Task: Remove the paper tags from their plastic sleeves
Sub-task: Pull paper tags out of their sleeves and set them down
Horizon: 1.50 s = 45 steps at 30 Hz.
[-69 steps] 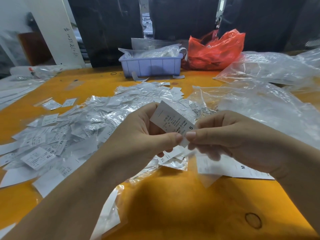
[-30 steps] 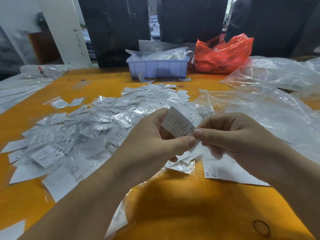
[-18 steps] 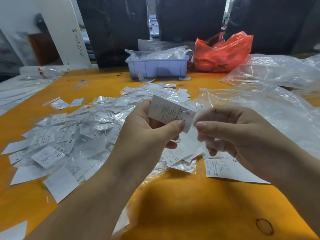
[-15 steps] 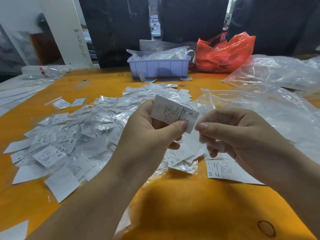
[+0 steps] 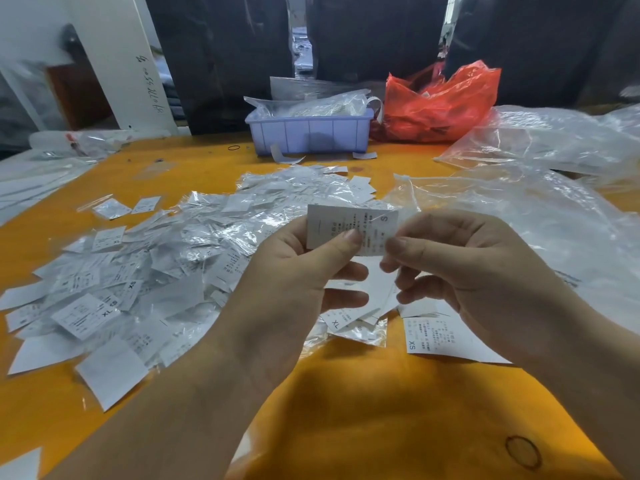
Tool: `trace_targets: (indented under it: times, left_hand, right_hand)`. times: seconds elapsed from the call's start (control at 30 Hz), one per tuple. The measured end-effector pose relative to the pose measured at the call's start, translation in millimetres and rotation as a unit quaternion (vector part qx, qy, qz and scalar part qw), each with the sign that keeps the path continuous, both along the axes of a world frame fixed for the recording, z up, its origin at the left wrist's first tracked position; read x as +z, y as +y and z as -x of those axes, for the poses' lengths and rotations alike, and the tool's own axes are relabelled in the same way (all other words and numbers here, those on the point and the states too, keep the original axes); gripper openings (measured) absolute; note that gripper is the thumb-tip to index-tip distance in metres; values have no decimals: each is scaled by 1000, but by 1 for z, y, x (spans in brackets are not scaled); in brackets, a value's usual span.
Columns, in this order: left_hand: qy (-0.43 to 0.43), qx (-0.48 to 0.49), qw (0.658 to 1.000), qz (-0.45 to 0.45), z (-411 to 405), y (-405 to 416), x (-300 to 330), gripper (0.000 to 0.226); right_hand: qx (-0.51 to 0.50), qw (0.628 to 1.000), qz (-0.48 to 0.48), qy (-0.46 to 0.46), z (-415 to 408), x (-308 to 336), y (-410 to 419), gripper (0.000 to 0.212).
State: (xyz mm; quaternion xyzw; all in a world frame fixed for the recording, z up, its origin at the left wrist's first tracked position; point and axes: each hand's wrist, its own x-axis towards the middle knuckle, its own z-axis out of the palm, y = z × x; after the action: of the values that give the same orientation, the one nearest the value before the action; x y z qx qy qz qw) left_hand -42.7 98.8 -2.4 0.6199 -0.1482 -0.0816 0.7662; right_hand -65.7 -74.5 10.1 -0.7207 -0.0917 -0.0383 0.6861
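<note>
Left hand [image 5: 287, 271] pinching sleeved S tag [image 5: 349, 230], right hand [image 5: 464, 271] pinching its right edge, above orange surface [image 5: 363, 410], tag pile [image 5: 156, 258] left of it

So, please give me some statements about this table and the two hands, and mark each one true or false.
1. The left hand pinches the tag that is held up. True.
2. The letter printed at the right end of that tag is XL. False: it reads S.
3. The box at the far side of the table is green. False: it is pale blue-purple, with clear plastic bags in it.
4. A red plastic bag lies to the right of the box. True.
5. The right hand lies flat on the table. False: it is raised, its fingertips at the tag's right end.
</note>
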Motion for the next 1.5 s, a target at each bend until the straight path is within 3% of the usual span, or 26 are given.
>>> trace_targets:
  times: [0.33,0.97,1.5]
  left_hand:
    - [-52,-30,985,-164,-2,7,2,13]
    - [-68,-24,987,-146,3,0,2,13]
    - [-43,-107,977,-180,2,4,9,10]
  right_hand:
    - [-43,999,-13,-27,-2,1,-5,11]
    - [0,1000,-17,2,-5,-6,-4,12]
    - [-9,1000,-1,0,-5,-4,-5,20]
